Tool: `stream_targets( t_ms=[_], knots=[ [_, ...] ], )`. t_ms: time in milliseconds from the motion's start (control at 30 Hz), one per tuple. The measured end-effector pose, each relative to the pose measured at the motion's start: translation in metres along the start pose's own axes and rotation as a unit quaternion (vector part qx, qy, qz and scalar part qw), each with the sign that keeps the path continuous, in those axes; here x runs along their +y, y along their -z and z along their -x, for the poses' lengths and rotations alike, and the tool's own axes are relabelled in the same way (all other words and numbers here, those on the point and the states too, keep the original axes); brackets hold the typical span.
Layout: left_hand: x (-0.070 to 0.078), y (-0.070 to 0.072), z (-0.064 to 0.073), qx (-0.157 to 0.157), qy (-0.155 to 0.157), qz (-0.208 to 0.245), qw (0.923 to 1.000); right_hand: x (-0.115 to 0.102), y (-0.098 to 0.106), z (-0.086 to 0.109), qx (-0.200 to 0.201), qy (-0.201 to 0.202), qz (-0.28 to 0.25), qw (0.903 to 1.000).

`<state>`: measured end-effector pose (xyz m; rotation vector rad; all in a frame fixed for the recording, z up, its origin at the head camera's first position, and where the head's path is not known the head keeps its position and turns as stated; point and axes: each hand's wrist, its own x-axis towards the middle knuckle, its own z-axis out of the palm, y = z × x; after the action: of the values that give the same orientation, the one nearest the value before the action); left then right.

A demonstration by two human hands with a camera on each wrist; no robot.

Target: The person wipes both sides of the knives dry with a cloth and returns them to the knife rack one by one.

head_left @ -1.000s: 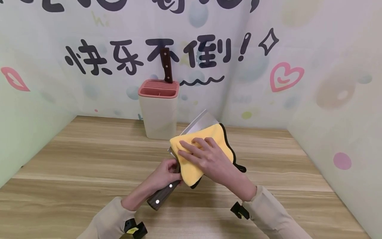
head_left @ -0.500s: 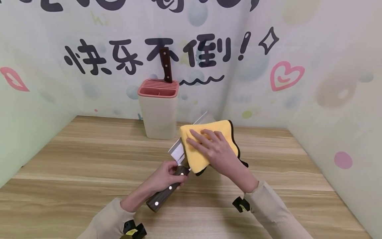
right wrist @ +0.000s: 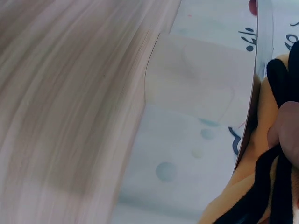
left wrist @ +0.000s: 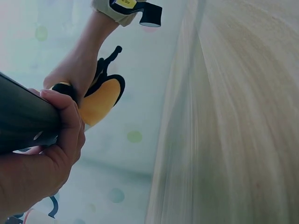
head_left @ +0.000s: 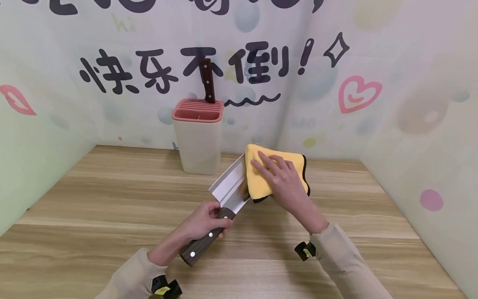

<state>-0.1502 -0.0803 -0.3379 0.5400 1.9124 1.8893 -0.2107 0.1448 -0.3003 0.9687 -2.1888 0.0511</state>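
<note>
A cleaver [head_left: 229,189] with a broad steel blade slants up and away to the right in the head view. My left hand [head_left: 203,220] grips its dark riveted handle [head_left: 198,248] near the blade. Against the far part of the blade lies a yellow cloth [head_left: 257,182] with black edging, which hides the blade's tip. My right hand [head_left: 285,182] holds this cloth, fingers spread over its front. In the right wrist view the cloth [right wrist: 229,191] folds round the blade's edge, and part of the hand [right wrist: 287,135] shows behind it.
A white knife holder [head_left: 198,145] with a pink slotted top stands at the back of the wooden table [head_left: 112,216]. A brown-handled knife [head_left: 207,81] is upright in it. Behind is a printed wall sheet [head_left: 298,116].
My right hand has slid the cloth up and right along the blade, baring more steel near the handle. The left hand keeps its grip with hardly any movement.
</note>
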Motion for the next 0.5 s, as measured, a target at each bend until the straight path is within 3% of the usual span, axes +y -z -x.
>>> stream_targets(
  t_ms=[333,500],
  knots=[
    [-0.001,0.005,0.005,0.002,0.001,-0.012,0.9999,0.014,-0.003,0.010,-0.034,-0.078,-0.008,0.9963],
    [0.001,0.008,0.007,0.003,0.012,0.008,0.9999,0.018,-0.004,0.016,-0.058,-0.117,0.000,0.9914]
  ],
)
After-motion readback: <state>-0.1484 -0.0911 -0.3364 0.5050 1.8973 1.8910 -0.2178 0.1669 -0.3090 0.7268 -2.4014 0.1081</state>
